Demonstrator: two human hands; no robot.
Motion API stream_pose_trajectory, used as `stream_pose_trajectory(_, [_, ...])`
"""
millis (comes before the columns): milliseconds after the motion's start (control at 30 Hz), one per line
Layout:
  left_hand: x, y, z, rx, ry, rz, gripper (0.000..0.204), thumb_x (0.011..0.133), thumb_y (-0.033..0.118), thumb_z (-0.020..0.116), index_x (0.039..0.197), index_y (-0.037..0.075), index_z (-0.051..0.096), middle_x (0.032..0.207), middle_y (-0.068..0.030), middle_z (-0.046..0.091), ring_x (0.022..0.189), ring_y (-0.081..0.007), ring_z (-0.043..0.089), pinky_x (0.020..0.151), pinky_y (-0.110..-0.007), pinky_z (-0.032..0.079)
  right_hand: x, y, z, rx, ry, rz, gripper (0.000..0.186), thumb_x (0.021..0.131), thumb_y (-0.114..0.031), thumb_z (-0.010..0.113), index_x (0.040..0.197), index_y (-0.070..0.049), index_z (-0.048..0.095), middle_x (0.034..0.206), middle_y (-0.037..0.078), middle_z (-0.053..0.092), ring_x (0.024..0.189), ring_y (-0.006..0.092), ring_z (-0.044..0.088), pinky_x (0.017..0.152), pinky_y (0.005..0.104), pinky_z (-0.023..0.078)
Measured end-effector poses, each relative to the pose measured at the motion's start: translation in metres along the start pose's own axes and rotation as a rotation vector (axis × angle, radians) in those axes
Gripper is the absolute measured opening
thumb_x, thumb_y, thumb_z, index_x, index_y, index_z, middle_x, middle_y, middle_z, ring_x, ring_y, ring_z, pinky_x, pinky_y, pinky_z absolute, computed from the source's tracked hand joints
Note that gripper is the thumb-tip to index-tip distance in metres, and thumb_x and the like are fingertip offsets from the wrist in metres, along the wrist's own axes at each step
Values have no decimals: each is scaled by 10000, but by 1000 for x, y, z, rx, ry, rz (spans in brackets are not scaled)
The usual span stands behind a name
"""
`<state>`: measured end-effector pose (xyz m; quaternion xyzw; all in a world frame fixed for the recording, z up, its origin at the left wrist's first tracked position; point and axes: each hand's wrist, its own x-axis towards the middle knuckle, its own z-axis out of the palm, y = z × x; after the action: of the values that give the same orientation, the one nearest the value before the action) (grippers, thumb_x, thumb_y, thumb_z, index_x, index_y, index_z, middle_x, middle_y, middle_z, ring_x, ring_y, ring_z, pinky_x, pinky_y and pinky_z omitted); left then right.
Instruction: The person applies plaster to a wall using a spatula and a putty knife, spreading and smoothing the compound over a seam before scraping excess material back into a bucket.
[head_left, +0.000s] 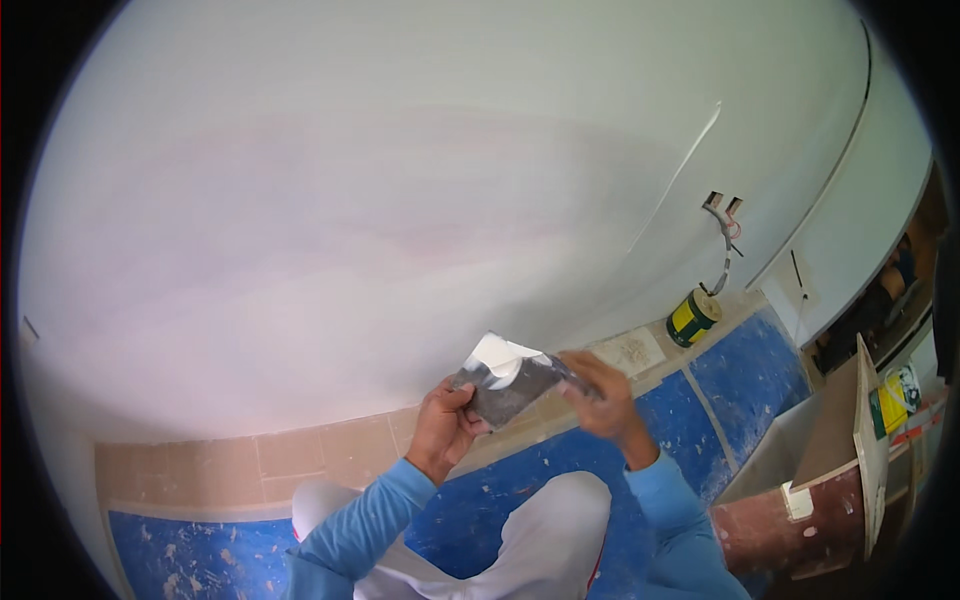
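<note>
You are holding two putty knives (505,385) crossed at centre frame, apparently scraping one blade clean against the other. Your left hand (440,425) is closed on the wide blade's edge, your right hand (600,395) wrapped around a handle. One yellow can (692,317) is standing at two o'clock by the white wall (400,200). Next calls for a steady, flat stroke.

Blue paint-spattered floor covering (740,375), yellow-green can (692,317) on tiled strip (beside wall)
</note>
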<state>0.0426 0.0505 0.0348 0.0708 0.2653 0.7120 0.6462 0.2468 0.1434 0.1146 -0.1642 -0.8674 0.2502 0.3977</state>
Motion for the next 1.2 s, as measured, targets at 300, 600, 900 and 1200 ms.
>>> stream_pose_trajectory(300, [1,1,-40,258,-163,92,271,988,139,542,1244,49,542,1003,-59,671,752,-143,683,559,-279,571,-22,11,38,-185,-227,64,697,723,152,551,1389,-47,504,1230,199,532,1121,388,553,903,388,492])
stream_pose_trajectory(600, [-2,34,-28,565,-27,424,351,1004,248,544,1301,64,541,1023,-39,678,798,-122,684,668,-278,580,-48,91,33,850,488,900,347,847,-34,600,1189,27,588,1095,143,651,1019,296,642,890,439,520])
stream_pose_trajectory(900, [-4,46,-23,1730,-572,741,695,728,-57,548,1408,65,471,1111,-251,641,798,-399,662,710,-418,553,-52,71,83,1530,332,957,418,812,38,686,1214,15,574,1129,129,646,1066,282,633,994,449,498])
stream_pose_trajectory(1200, [14,33,-74,2373,-476,324,426,724,-18,641,1132,67,549,702,-194,650,664,-413,645,618,-517,514,-103,164,70,1578,738,807,360,857,32,643,1206,-12,567,1148,128,621,1033,286,646,946,466,538])
